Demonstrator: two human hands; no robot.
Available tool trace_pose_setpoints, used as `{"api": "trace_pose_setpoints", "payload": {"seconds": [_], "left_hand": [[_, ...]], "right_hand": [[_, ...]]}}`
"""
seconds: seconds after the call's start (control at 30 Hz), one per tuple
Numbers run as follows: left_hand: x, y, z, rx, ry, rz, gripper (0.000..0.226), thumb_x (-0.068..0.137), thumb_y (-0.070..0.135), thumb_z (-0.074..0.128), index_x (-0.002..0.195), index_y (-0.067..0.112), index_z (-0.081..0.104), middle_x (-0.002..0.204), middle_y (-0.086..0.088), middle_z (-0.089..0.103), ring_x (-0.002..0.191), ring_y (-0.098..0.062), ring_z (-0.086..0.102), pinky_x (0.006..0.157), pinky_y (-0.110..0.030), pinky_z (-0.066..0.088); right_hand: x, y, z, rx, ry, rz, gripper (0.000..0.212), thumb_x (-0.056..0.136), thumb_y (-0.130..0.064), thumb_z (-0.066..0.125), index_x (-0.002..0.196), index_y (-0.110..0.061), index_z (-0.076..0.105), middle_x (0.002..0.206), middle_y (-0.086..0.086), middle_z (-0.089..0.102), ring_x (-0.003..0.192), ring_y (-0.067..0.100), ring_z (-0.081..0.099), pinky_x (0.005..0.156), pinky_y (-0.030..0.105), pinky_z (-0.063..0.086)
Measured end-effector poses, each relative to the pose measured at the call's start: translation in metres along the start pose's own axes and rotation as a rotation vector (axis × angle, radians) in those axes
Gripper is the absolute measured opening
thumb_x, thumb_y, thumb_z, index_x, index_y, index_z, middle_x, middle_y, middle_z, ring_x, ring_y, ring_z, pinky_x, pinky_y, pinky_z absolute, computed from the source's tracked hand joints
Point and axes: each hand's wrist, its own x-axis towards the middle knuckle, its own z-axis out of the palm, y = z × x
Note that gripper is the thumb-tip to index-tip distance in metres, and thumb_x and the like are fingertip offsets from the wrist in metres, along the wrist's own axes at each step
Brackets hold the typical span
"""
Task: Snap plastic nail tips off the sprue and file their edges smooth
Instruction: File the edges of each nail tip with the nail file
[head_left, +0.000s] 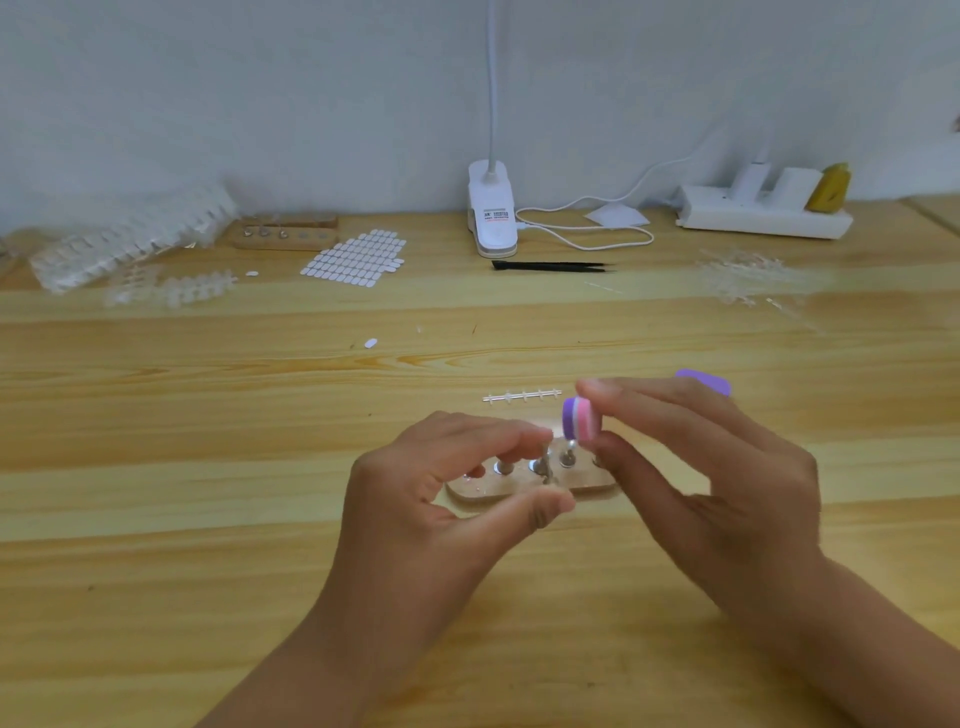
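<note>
left hand (441, 499) pinches peg (545, 467); right hand (717, 467), file (579, 421)

Pale wooden table (208, 571) against grey-white wall (260, 78). White clip lamp (492, 218) at 12 o'clock on far edge, neck rising out of frame. White cable (587, 236) loops from lamp base toward 2 o'clock, where white power strip (758, 218) lies, white plugs (792, 184) seated, yellow object (830, 189) at its 3 o'clock end. Black tweezers (550, 266) flat just at lamp's 5 o'clock. Sheet of white oval stickers (356, 258) at 11 o'clock.
</note>
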Motion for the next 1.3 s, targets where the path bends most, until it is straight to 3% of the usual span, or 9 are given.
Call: {"api": "trace_pose_setpoints", "payload": {"seconds": [0.17,0.27,0.4,0.53,0.7,0.8,1.03,1.2,1.3], "left_hand": [[0.0,-0.001,-0.002,0.005,0.003,0.034,0.03,0.064,0.034,0.084,0.092,0.034,0.074,0.089,0.022,0.071,0.079,-0.001,0.063,0.072,-0.008,0.043],[0.0,0.0,-0.002,-0.008,0.008,0.027,0.032,0.062,0.03,0.086,0.091,0.034,0.074,0.088,0.022,0.07,0.077,0.001,0.062,0.072,-0.006,0.042],[-0.001,0.001,-0.002,-0.038,-0.03,0.056,0.027,0.067,0.032,0.082,0.093,0.032,0.074,0.09,0.019,0.072,0.08,-0.006,0.064,0.072,-0.011,0.045],[0.0,-0.002,-0.003,-0.189,-0.005,-0.024,0.025,0.066,0.033,0.081,0.09,0.031,0.076,0.087,0.015,0.074,0.076,-0.006,0.063,0.072,-0.014,0.047],[0.001,-0.004,-0.002,-0.364,-0.059,-0.052,0.027,0.067,0.026,0.082,0.094,0.028,0.078,0.088,0.008,0.075,0.078,-0.009,0.063,0.074,-0.022,0.05],[0.001,-0.007,-0.003,-0.514,-0.067,-0.127,0.027,0.065,0.023,0.084,0.092,0.024,0.079,0.086,0.003,0.074,0.078,-0.01,0.063,0.072,-0.023,0.052],[0.003,-0.008,0.0,-0.726,-0.157,-0.228,0.028,0.068,0.023,0.083,0.094,0.014,0.078,0.089,-0.003,0.071,0.076,-0.013,0.064,0.071,-0.022,0.052],[0.003,-0.008,-0.002,-0.325,-0.056,-0.132,0.033,0.059,0.031,0.087,0.09,0.024,0.078,0.085,0.003,0.073,0.073,-0.013,0.062,0.07,-0.024,0.05],[0.0,-0.006,-0.001,-0.169,-0.016,-0.056,0.03,0.06,0.028,0.088,0.089,0.029,0.078,0.086,0.005,0.073,0.075,-0.014,0.063,0.071,-0.019,0.048]], "right_hand": [[-0.004,0.003,0.002,-0.027,-0.068,-0.07,0.024,0.088,0.001,0.071,0.111,0.002,0.069,0.107,0.006,0.071,0.1,0.016,0.069,0.093,0.02,0.05],[-0.001,0.003,-0.001,-0.032,-0.012,-0.015,0.026,0.087,0.0,0.072,0.113,0.0,0.068,0.106,0.004,0.071,0.101,0.01,0.067,0.096,0.014,0.045],[-0.004,-0.005,0.003,0.005,-0.02,-0.113,0.023,0.09,0.0,0.069,0.113,0.001,0.067,0.109,0.005,0.069,0.104,0.012,0.067,0.095,0.019,0.048],[-0.002,0.001,-0.001,-0.044,-0.002,-0.017,0.028,0.086,-0.001,0.074,0.112,-0.003,0.067,0.107,0.001,0.069,0.103,0.006,0.065,0.098,0.013,0.044],[-0.004,-0.007,0.004,-0.027,0.022,-0.078,0.025,0.088,-0.003,0.072,0.112,-0.004,0.066,0.107,0.004,0.07,0.103,0.007,0.066,0.096,0.016,0.046],[-0.002,-0.003,0.002,-0.048,0.032,0.024,0.023,0.088,-0.007,0.073,0.111,-0.009,0.066,0.103,0.001,0.071,0.1,0.004,0.065,0.097,0.013,0.043],[-0.001,-0.013,0.004,-0.03,0.05,-0.06,0.028,0.086,-0.002,0.073,0.112,-0.01,0.064,0.11,0.0,0.066,0.104,0.005,0.063,0.096,0.011,0.041],[0.001,-0.012,0.004,-0.037,0.052,-0.029,0.028,0.088,-0.003,0.072,0.115,-0.01,0.066,0.109,0.001,0.067,0.104,0.004,0.063,0.095,0.01,0.041],[0.0,-0.011,0.006,0.01,-0.043,-0.089,0.029,0.09,0.001,0.068,0.118,-0.007,0.066,0.109,0.007,0.068,0.104,0.013,0.064,0.092,0.019,0.048]]}}
